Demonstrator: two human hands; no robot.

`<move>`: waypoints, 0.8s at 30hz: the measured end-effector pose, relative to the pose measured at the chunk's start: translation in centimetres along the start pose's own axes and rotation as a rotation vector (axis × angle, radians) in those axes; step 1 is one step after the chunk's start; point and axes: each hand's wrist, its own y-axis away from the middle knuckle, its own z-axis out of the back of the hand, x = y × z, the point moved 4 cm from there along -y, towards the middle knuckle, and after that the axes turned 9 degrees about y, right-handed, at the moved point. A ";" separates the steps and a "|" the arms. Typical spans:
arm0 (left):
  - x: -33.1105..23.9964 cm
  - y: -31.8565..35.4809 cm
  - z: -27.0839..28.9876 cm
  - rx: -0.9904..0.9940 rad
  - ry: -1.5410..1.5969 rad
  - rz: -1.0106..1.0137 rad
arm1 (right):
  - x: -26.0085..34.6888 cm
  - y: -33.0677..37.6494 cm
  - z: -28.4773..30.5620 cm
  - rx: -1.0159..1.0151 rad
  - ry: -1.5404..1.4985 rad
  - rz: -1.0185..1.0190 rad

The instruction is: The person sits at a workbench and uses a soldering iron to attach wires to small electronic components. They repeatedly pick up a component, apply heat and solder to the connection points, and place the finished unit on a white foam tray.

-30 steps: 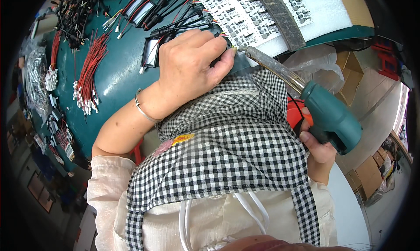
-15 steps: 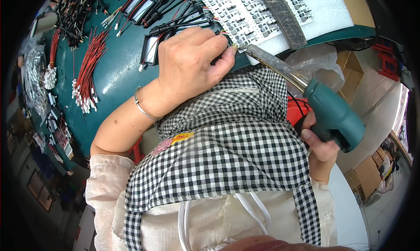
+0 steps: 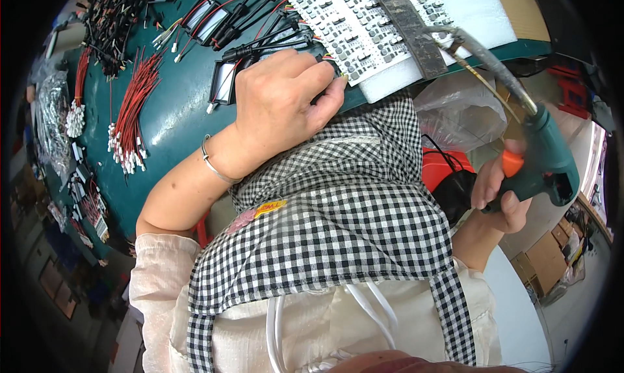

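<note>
My right hand [image 3: 504,194] grips a green soldering gun [image 3: 549,152] with an orange trigger. Its long metal barrel and thin side tube point up and left, with the tip over a dark metal bar [image 3: 409,31], clear of the solder joints. My left hand [image 3: 283,103] is closed at the near left corner of a white circuit board panel [image 3: 351,31], thumb and index finger pinched together. Thin coloured wire ends [image 3: 327,57] show just beyond its knuckles; what the fingertips hold is hidden. The bar lies across the panel, which rests on white foam [image 3: 478,15].
Black cables with framed modules [image 3: 224,80] lie beyond my left hand on the green table [image 3: 182,119]. Bundles of red wires with white connectors [image 3: 133,113] are farther left, near a heap of black cables [image 3: 110,22]. A clear plastic bag [image 3: 461,116] hangs past the table edge.
My right hand has lifted the soldering gun up and right, taking its tip off the panel's corner by my left fingers. The left hand stays nearly in place.
</note>
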 end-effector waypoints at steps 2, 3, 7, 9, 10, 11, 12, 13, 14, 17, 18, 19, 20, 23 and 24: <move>0.0 0.1 0.0 -0.012 0.003 -0.001 | 0.2 -0.2 0.6 -0.012 -0.021 0.032; 0.1 0.1 0.0 -0.014 0.002 0.001 | 0.2 -0.3 0.9 -0.020 -0.036 0.045; -0.1 0.2 0.2 0.036 -0.039 0.022 | 0.2 -0.5 1.4 -0.041 -0.139 0.042; -0.5 0.4 0.7 0.090 -0.095 0.030 | 0.1 -0.4 1.5 -0.036 -0.147 0.054; -0.7 0.4 1.1 0.117 -0.118 0.044 | 0.1 -0.3 1.6 -0.036 -0.150 0.060; -1.1 0.5 1.7 0.145 -0.140 0.058 | 0.0 -0.2 1.9 -0.043 -0.154 0.064; -1.4 0.5 2.3 0.169 -0.164 0.069 | 0.2 -0.2 2.3 -0.049 -0.157 0.071; -1.7 0.7 2.7 0.195 -0.178 0.067 | 0.3 -0.1 2.6 -0.057 -0.159 0.078; -1.9 1.1 3.3 0.220 -0.192 0.063 | 0.3 0.2 2.8 -0.072 -0.184 0.063; -2.6 1.6 4.6 0.231 -0.239 0.072 | 1.9 -0.8 4.4 -0.127 -0.218 0.080; -2.9 1.6 4.6 0.213 -0.249 0.063 | 2.4 -1.3 5.2 -0.176 -0.216 0.083; -3.1 1.7 4.5 0.151 -0.219 0.066 | 2.8 -1.8 6.0 -0.224 -0.212 0.083; -1.9 2.4 4.5 0.139 -0.246 0.060 | 1.1 -2.6 6.7 -0.232 -0.193 0.088; -2.0 2.9 4.5 0.109 -0.255 0.054 | 1.6 -5.9 8.4 -0.374 -0.247 0.086; -1.9 3.1 4.2 0.097 -0.242 0.072 | 1.2 -6.9 9.9 -0.392 -0.271 0.073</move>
